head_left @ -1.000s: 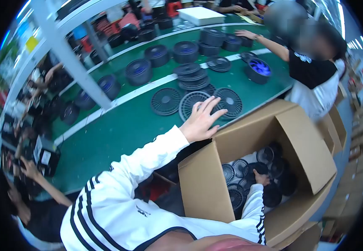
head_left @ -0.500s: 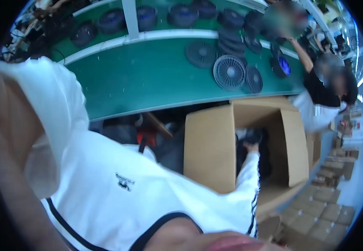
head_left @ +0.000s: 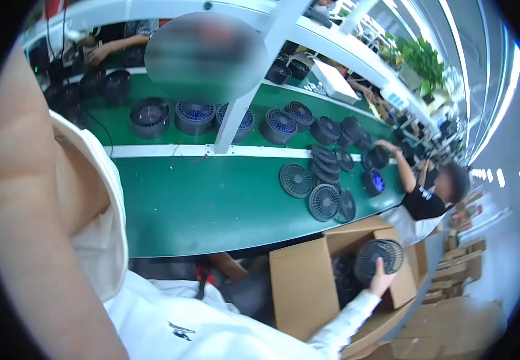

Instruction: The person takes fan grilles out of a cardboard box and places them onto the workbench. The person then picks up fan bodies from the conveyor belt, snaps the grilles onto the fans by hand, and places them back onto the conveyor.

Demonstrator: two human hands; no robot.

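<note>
While the left forearm (head_left: 23, 198) fills nine o'clock, the left hand lies outside the frame, its fingers' state impossible to tell. Remaining entries, by clock face over the head view:

Right hand (head_left: 382, 281), four o'clock: fingers clamped on one round dark fan housing (head_left: 369, 259), grille face showing, raised at the mouth of the carton.

Carton (head_left: 302, 291), five o'clock: brown, flaps open, dark round pieces (head_left: 345, 279) inside.

Workbench (head_left: 200, 210), green, centre: flat round grilles (head_left: 324, 203), some stacked, towards three o'clock.

Blue-bladed housing (head_left: 374, 182), three o'clock: near the bench edge.

Further housings (head_left: 194, 117), eleven to one: lined up beyond a white rail (head_left: 170, 152).

Co-worker (head_left: 425, 204), three o'clock: one arm extended over the bench.
</note>
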